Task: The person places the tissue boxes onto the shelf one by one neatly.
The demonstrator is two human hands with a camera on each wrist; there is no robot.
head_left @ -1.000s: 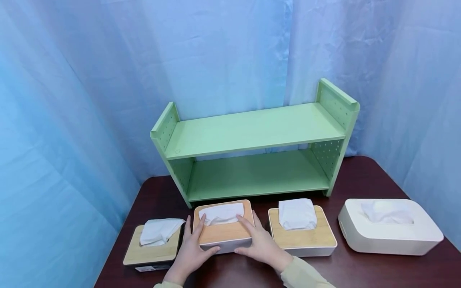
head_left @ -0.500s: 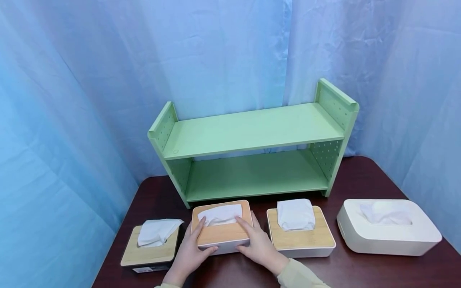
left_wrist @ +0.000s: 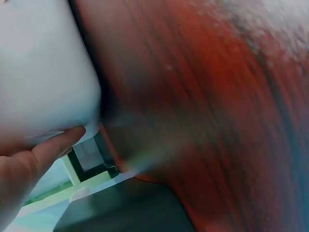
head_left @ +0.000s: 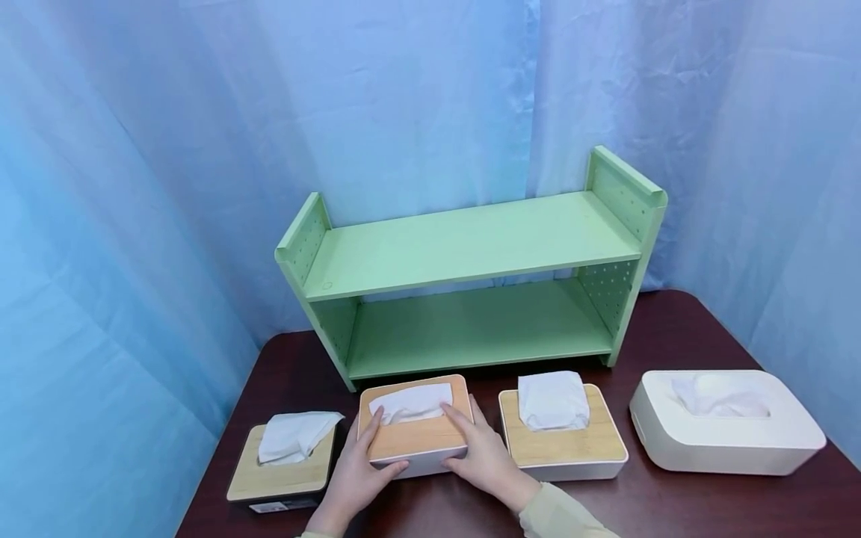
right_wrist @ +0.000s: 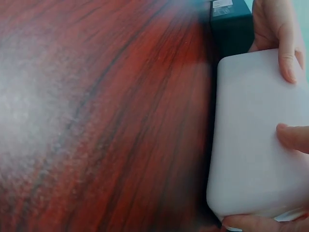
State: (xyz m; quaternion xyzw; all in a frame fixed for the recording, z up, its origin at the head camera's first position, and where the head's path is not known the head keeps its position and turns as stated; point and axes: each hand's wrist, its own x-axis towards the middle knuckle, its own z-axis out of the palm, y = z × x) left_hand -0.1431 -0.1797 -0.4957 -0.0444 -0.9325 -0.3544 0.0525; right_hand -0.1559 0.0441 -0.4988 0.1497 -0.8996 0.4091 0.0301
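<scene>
My left hand (head_left: 353,474) and right hand (head_left: 487,459) hold a white tissue box (head_left: 420,439) with an orange-toned wooden lid from its two sides. Both thumbs press its front face, and a finger of each lies on the lid beside the white tissue (head_left: 413,401). In the right wrist view, the white front of the box (right_wrist: 251,140) has a thumb from either hand against it. A fingertip (left_wrist: 72,135) touches the box's end in the left wrist view. Fingers along the far sides are partly hidden.
A green two-tier shelf (head_left: 471,246) stands behind on the dark red-brown table (head_left: 673,321). A black wood-topped tissue box (head_left: 285,471) lies left; a white wood-topped one (head_left: 565,448) and a larger all-white one (head_left: 729,433) lie right. Blue curtains (head_left: 403,97) surround the table.
The view has shifted slightly. My right thumb has slid a little across the front of the box; both hands stay around it at nearly the same spot.
</scene>
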